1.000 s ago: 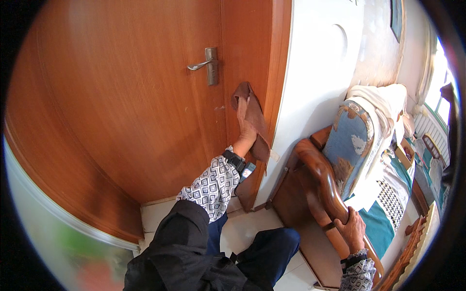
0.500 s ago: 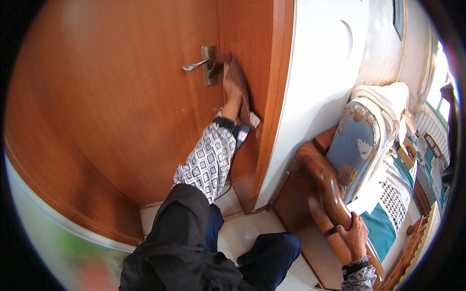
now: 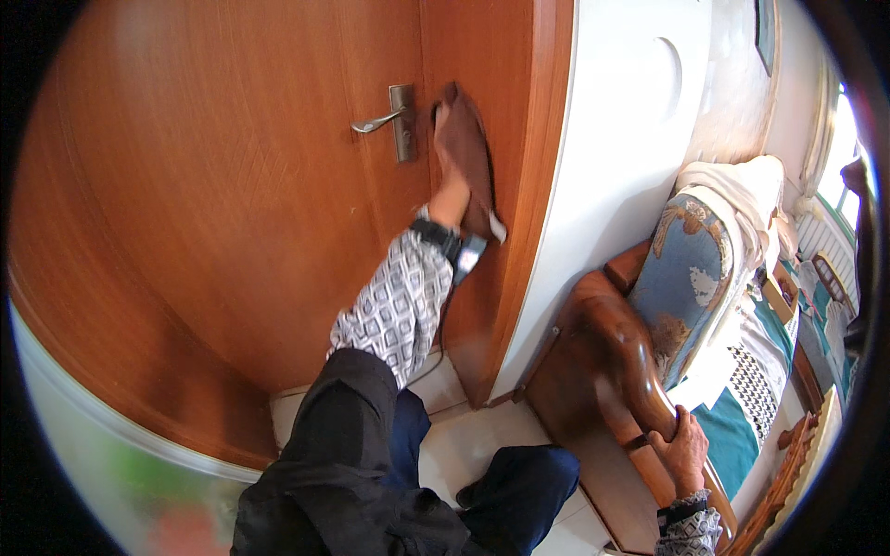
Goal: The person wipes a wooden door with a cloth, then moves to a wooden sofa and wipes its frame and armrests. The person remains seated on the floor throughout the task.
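Note:
A brown cloth (image 3: 468, 144) is in my left hand (image 3: 449, 171), pressed against the reddish-brown door frame (image 3: 501, 111). The cloth covers most of the fingers, and its pale-edged lower corner hangs beside my wrist. Just left of that hand, the metal lever handle (image 3: 375, 122) sits on its plate on the wooden door (image 3: 232, 167), apart from the cloth. At the lower right, my right hand (image 3: 684, 452) is wrapped over the glossy wooden armrest (image 3: 621, 343) of a sofa.
A blue floral cushion (image 3: 681, 269) with a cream cover (image 3: 742, 190) leans on the sofa behind the armrest. White wall (image 3: 612, 139) borders the door frame. Pale floor tiles (image 3: 491, 422) lie around my legs. A radiator (image 3: 823, 246) stands below the window at far right.
My left hand has moved right with the cloth, away from the lever handle and onto the door frame. My right hand has stayed on the armrest.

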The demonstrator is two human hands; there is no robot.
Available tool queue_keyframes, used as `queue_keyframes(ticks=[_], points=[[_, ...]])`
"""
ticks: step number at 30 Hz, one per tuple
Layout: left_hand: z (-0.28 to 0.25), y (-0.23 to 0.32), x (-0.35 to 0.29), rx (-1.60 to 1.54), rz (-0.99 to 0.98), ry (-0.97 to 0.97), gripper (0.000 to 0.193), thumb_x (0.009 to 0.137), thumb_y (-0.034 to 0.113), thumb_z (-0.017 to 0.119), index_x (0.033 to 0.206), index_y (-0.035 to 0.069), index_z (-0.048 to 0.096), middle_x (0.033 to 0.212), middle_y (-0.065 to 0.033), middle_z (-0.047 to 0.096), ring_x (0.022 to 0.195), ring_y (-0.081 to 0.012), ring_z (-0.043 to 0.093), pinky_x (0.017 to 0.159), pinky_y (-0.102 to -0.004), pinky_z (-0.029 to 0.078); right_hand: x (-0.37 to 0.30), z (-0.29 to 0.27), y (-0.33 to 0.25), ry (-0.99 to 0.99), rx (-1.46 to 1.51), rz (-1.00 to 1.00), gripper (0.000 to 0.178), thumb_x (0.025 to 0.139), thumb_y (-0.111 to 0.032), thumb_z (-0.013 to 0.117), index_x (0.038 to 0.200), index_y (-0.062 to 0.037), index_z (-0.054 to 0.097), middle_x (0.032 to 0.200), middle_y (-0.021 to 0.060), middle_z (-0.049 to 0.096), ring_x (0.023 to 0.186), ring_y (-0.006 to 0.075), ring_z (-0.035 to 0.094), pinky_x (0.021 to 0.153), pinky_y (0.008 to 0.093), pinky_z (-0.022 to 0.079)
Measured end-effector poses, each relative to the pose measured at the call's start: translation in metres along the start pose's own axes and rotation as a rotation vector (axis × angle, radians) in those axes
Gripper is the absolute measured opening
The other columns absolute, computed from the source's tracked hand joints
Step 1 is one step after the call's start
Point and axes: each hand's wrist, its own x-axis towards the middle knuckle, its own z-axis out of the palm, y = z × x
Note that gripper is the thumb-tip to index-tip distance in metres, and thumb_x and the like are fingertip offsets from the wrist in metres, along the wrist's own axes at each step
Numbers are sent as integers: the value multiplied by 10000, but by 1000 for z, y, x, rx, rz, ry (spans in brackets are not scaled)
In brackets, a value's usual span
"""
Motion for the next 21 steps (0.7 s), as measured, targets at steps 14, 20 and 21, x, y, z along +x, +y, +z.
queue_keyframes(ticks=[14, 20, 21], points=[[-29, -113, -131, -1039, -657, 152, 598, 1114, 442, 446, 1556, 42, 401, 1531, -62, 480, 1330, -257, 477, 1133, -342, 392, -2, 1, -3, -17, 14, -22, 750, 751, -380, 814, 1357, -25, 553, 1107, 186, 655, 1057, 362, 649, 935, 457, 513], [-28, -101, -108, -878, -448, -13, 436, 1138, 260, 421, 1525, 58, 426, 1452, -74, 524, 1300, -210, 501, 1145, -315, 352, -3, 0, -9, -10, -6, -8, 744, 749, -364, 826, 1355, -30, 552, 1107, 185, 653, 1060, 363, 648, 935, 456, 513], [-20, -96, -88, -529, -299, -117, 442, 1138, 257, 420, 1526, 47, 419, 1469, -79, 510, 1311, -215, 493, 1154, -320, 349, -3, 1, -9, -11, -9, -5, 741, 749, -361, 826, 1353, -29, 554, 1109, 185, 653, 1062, 363, 648, 936, 455, 513]])
